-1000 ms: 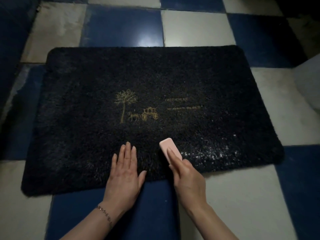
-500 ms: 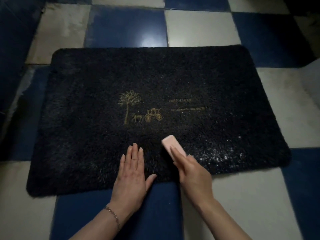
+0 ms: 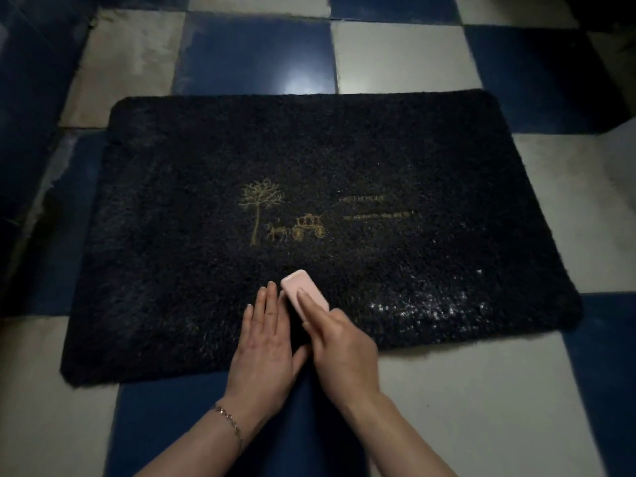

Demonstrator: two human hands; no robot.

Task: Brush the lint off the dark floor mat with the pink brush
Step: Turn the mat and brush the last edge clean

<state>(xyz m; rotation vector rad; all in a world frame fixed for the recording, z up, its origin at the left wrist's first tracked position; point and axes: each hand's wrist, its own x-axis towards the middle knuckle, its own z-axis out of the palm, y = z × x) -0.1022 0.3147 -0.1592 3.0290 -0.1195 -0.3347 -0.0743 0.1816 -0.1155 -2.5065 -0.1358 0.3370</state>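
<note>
The left hand [image 3: 264, 352] lies flat on the mat [image 3: 309, 166], fingers straight and together, a bracelet [image 3: 229, 422] at its wrist. The right hand [image 3: 340, 349] grips the brush [image 3: 303, 291] — forefinger stretched along its back — pressing it onto the pile near the mat's front edge, just beside the left fingertips. Its bristles are hidden underneath. White lint [image 3: 430, 304] speckles the mat to the right. The gold lettering is too blurred to read. The floor [image 3: 481, 407] is dim, blue-and-white checkered tile.
</note>
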